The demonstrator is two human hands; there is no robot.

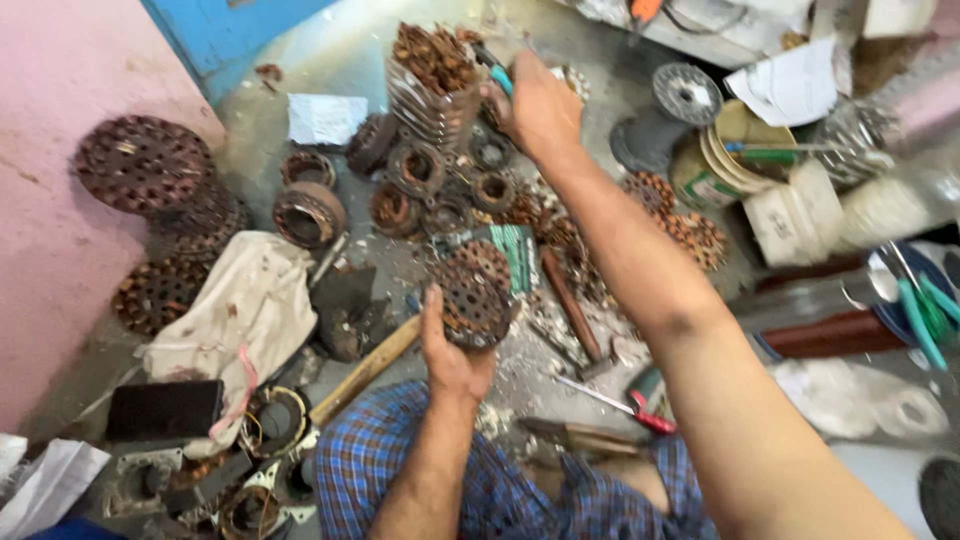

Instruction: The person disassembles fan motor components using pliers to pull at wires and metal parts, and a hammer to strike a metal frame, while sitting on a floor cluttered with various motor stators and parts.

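Green-striped packet (514,255) beside left hand (452,352)

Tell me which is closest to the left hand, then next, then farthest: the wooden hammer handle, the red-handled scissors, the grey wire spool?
From the left hand, in the head view:
1. Wooden hammer handle, just to its left on the floor.
2. Red-handled scissors, off to its right, near the checked cloth.
3. Grey wire spool, far up at the right, beyond the right arm.
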